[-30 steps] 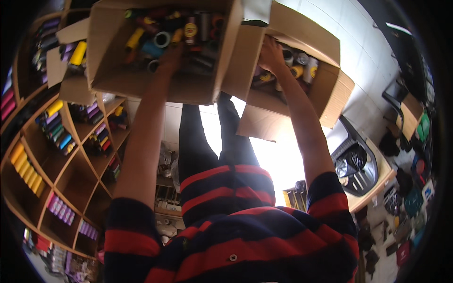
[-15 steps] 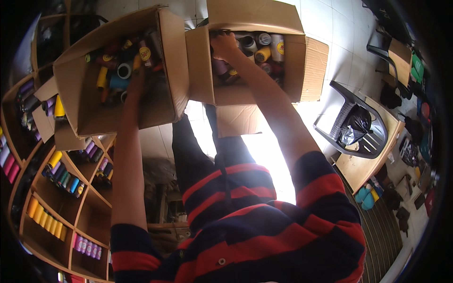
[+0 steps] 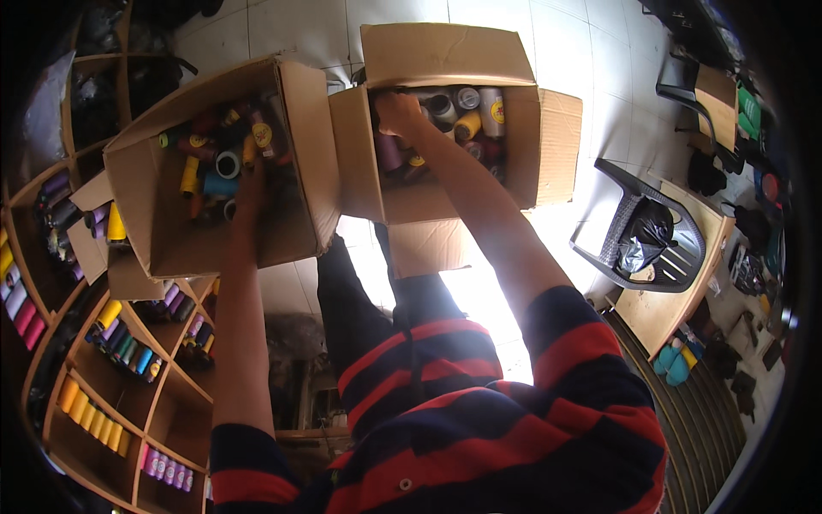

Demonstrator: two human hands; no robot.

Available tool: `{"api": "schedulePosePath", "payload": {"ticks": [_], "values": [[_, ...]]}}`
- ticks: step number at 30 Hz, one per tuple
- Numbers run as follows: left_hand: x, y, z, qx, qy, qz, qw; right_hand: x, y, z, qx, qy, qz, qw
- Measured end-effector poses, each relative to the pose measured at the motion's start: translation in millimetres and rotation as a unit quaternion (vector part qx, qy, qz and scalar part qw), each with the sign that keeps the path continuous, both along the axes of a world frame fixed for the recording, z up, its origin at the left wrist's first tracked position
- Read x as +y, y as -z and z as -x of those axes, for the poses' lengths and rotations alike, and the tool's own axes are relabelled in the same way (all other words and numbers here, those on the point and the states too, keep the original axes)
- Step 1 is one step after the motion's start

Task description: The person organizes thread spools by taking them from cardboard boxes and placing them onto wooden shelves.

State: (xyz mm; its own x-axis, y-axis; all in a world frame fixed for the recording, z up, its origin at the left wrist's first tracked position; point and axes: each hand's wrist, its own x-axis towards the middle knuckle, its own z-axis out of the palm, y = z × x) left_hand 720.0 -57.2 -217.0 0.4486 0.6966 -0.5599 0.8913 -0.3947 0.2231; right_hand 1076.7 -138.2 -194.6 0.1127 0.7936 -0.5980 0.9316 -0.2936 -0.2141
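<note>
Two open cardboard boxes stand side by side, both holding thread spools and cones. My left hand reaches down into the left box, next to a slim yellow-orange spool. Shadow hides its fingers, so whether they grip that spool is unclear. Around it lie a blue spool with a pale end, a yellow spool and a dark cone with a yellow label. In the right box, my right hand is curled closed near the left wall; its contents are hidden. Beside it are grey and yellow spools.
A wooden shelf with thread spools sorted by colour curves along the left. At right, a dark plastic chair carries a black bag. Box flaps stick outward, and white tiles cover the floor beyond.
The boxes sit lower in the picture as the view has shifted. My right hand's fingers look more curled now. My left hand stays beside the same yellow-orange spool.
</note>
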Motion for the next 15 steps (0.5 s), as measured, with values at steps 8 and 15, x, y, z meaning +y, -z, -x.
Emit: {"api": "schedulePosePath", "payload": {"ticks": [8,15], "values": [[-1,-18,-4,-0.023,0.018,0.005,1.000,13,-3,-2,0.008,-0.010,0.081,0.997],[-4,-10,-1,-0.001,0.007,0.006,1.000,0,-3,1,0.014,-0.017,0.051,0.998]]}}
